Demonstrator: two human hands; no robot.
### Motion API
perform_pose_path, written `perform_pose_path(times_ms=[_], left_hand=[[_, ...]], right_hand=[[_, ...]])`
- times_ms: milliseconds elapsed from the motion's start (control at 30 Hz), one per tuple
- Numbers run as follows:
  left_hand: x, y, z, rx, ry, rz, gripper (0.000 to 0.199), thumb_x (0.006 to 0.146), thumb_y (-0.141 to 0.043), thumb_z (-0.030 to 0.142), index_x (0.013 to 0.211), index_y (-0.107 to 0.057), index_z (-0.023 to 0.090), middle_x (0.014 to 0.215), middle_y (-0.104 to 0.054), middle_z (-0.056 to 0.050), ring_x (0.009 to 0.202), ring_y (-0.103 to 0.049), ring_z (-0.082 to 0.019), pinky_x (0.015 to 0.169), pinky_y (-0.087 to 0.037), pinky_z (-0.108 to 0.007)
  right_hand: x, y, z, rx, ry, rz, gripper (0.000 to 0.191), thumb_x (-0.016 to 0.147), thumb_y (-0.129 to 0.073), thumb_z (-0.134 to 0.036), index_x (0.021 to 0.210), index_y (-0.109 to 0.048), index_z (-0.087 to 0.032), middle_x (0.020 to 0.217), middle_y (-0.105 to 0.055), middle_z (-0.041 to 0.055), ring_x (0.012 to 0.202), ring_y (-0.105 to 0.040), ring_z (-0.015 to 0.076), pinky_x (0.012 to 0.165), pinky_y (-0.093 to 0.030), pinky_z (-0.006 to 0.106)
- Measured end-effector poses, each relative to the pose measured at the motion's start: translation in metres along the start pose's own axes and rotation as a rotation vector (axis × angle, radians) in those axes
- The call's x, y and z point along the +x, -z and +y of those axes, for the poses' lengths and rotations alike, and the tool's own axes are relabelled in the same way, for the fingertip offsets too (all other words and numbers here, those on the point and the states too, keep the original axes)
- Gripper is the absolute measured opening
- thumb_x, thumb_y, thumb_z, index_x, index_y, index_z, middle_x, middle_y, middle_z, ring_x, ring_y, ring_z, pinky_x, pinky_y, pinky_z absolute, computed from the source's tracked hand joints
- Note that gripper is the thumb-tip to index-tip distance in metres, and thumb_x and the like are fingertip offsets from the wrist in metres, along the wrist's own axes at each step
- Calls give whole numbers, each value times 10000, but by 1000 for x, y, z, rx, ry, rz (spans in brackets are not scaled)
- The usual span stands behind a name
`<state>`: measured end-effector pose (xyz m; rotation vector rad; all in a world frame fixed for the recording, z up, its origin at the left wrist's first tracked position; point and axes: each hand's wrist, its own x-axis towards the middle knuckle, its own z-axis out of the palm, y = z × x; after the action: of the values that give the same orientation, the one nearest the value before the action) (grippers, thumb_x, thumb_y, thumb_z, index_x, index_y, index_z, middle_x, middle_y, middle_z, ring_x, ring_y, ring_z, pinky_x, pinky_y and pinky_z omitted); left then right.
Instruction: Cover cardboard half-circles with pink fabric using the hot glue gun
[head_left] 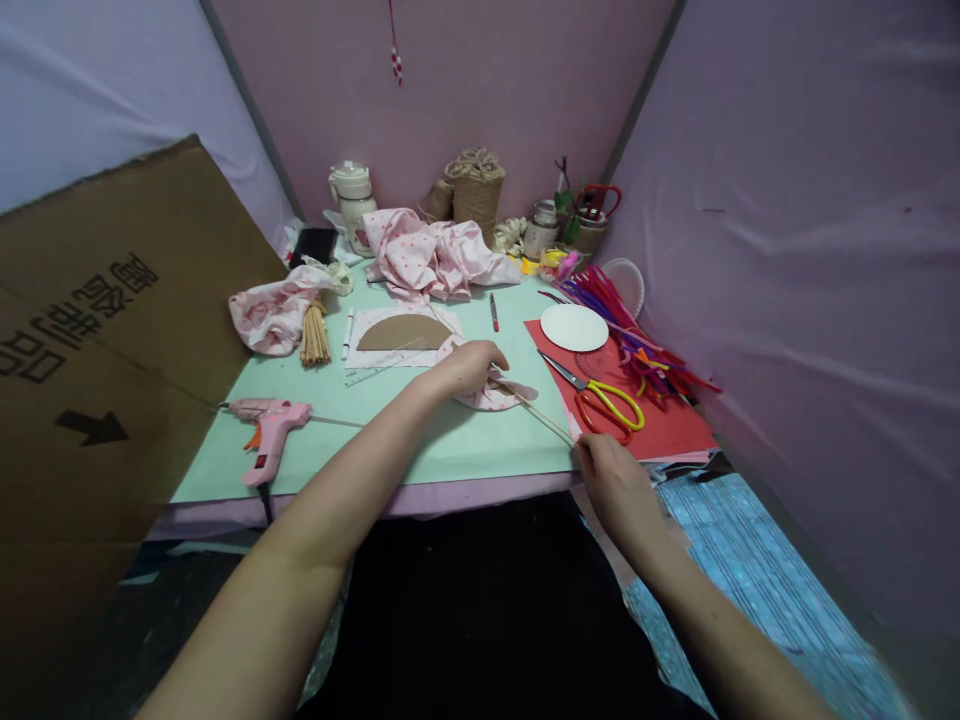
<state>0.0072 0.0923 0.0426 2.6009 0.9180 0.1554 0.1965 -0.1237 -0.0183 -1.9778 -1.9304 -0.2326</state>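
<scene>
A thin wooden stick (547,422) runs from the pink patterned fabric piece (489,400) down to the table's front edge. My right hand (611,480) is closed on its near end. My left hand (476,368) bends over the fabric piece at the stick's far end; its fingertips are curled down, and what they grip is too small to make out. Behind my left hand, a brown half-round card (403,333) lies on patterned fabric, with a clear ruler (384,364) partly across it.
A pink glue gun (274,430) lies at the left beside a large cardboard sheet (97,350). Scissors (600,395) and a white oval (574,327) rest on red sheets at the right. Crumpled fabric (431,255), a bottle (352,205) and twine (477,195) stand behind.
</scene>
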Motion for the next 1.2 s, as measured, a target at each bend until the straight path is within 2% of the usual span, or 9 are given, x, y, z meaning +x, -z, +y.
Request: perform_pose_path(times_ms=[200,367,767,1200], left_hand=[[-3,4,6,-35,-32,-23,335,774,-522,102,1018,-743,169,1103,-694,-77,1026,-631,-202,891,-462,-263],[-5,5,11,-84,-26,-4,206,779,-597,207,916,-746,163,1016,-705,-72,963,-630,-211,822,-463,-266],[-2,3,10,-97,1,3,178,772,-577,145,833,-742,170,930,-715,-47,896,-630,-188,765,-449,-248],[-5,3,10,-121,-4,4,159,782,-580,161,835,-731,163,924,-707,-56,886,-622,-190,756,-441,-261]], right_hand=[[-1,2,-3,-13,-12,1,258,990,-344,-230,827,-542,-201,760,-588,60,722,-564,204,670,-383,292],[1,1,-3,-13,-16,-5,243,987,-354,-225,849,-551,-192,801,-610,76,744,-572,209,682,-387,294],[-1,-2,-1,-45,7,-34,182,959,-401,-154,846,-542,-179,805,-586,50,721,-535,180,652,-340,266],[-1,10,-9,-126,-12,-126,174,946,-405,-141,841,-535,-190,817,-587,39,750,-545,174,654,-312,269]])
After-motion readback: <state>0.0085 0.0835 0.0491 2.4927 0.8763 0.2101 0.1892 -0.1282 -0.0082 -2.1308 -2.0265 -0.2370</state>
